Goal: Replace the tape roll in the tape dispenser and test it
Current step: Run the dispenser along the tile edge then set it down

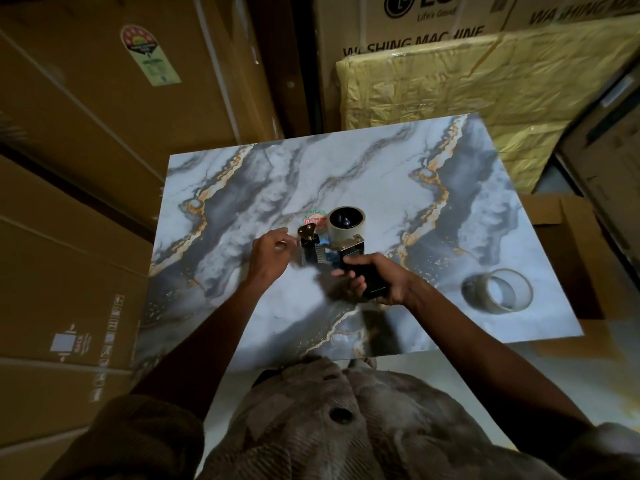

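Note:
A handheld tape dispenser (332,247) lies at the middle of the marble-patterned table (381,168), with a roll of brownish tape (344,220) mounted on its hub. My right hand (377,282) grips the dispenser's black handle. My left hand (272,252) hovers at the dispenser's front end beside its toothed blade and a small brass-coloured part, fingers loosely curled with nothing visibly held. A second, near-empty tape roll (497,289) lies on the table at the right.
Large cardboard appliance boxes (104,133) stand close on the left and behind the table. A yellow plastic-wrapped package (485,91) leans at the back right. An open brown carton (554,216) sits past the table's right edge.

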A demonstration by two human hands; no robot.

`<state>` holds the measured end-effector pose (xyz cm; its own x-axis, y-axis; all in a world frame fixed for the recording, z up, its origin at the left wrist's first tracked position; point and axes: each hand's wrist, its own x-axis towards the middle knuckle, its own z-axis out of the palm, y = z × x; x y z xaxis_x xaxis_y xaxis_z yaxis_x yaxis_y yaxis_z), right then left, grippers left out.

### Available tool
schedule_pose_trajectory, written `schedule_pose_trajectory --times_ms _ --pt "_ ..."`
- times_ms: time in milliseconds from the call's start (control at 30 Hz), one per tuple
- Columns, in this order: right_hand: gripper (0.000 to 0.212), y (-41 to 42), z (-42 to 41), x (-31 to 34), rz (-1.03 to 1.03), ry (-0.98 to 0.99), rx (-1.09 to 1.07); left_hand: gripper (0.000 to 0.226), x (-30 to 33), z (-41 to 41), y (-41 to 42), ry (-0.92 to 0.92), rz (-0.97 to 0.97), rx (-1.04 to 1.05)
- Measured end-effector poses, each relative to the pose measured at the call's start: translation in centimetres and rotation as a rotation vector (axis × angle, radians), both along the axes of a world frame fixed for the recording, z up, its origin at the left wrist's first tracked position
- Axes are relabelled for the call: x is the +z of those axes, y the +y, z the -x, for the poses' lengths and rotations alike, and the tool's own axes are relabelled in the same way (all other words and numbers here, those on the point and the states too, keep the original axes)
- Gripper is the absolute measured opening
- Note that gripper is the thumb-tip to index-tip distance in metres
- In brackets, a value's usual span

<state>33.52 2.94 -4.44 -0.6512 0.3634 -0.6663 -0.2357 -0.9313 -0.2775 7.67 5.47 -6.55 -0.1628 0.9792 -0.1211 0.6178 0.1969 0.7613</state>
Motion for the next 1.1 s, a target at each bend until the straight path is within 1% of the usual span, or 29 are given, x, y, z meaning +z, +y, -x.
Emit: schedule_pose_trajectory --times_ms 67,133,233,300,400,467,533,600,667,733,867,967,1033,1100 --pt "0.027 -0.4 0.4 0.4 0.032 0.025 -0.042 0.013 -0.1 -0.4 -0.4 -0.167 0.041 0.104" --pt "0.02 -0.8 0.9 1.0 0.036 0.066 -0.098 0.02 -0.2 -0.7 -0.7 -0.307 0.081 0.184" --pt "0.021 -1.2 1.7 1.8 0.063 0.097 -0.228 0.022 -0.1 -0.9 -1.3 -0.428 0.155 0.246" --pt "0.022 -1.5 2.4 2.2 0.038 0.051 -0.324 0.02 -0.2 -1.1 -1.7 -0.473 0.199 0.249" --pt "0.022 -1.8 3.7 1.5 -0.093 -0.138 -0.439 0.017 -0.6 -1.3 -1.8 -0.508 0.242 0.234" --pt "0.021 -2.4 4.5 0.3 -0.259 -0.39 -0.491 0.017 -0.6 -1.6 -1.9 -0.503 0.252 0.22" --pt "0.022 -3.3 5.4 -0.7 -0.493 -0.712 -0.499 0.017 -0.5 -1.9 -2.0 -0.485 0.249 0.195" --pt "0.023 -4.0 5.9 -1.8 -0.693 -0.974 -0.441 0.017 -0.5 -2.1 -2.1 -0.462 0.249 0.167" --pt "0.023 -4.6 6.1 -3.2 -0.825 -1.191 -0.261 0.015 -0.6 -2.2 -2.3 -0.413 0.258 0.118" --pt "0.034 -5.0 6.0 -4.3 -0.899 -1.376 -0.073 0.015 -1.1 -2.1 -2.3 -0.333 0.269 0.063" --pt "0.044 -5.2 6.5 -4.2 -0.979 -1.478 0.062 0.03 -1.0 -2.3 -2.0 -0.186 0.284 -0.025" --pt "0.05 -4.5 6.5 -3.9 -0.911 -1.503 0.154 0.034 -0.3 -2.9 -1.8 -0.152 0.276 -0.06" --pt "0.055 -3.7 6.3 -3.7 -0.835 -1.496 0.175 0.036 -0.3 -3.2 -1.8 -0.149 0.279 -0.073" --pt "0.057 -3.2 6.2 -3.6 -0.832 -1.477 0.168 0.04 -0.7 -3.4 -1.7 -0.148 0.28 -0.098"
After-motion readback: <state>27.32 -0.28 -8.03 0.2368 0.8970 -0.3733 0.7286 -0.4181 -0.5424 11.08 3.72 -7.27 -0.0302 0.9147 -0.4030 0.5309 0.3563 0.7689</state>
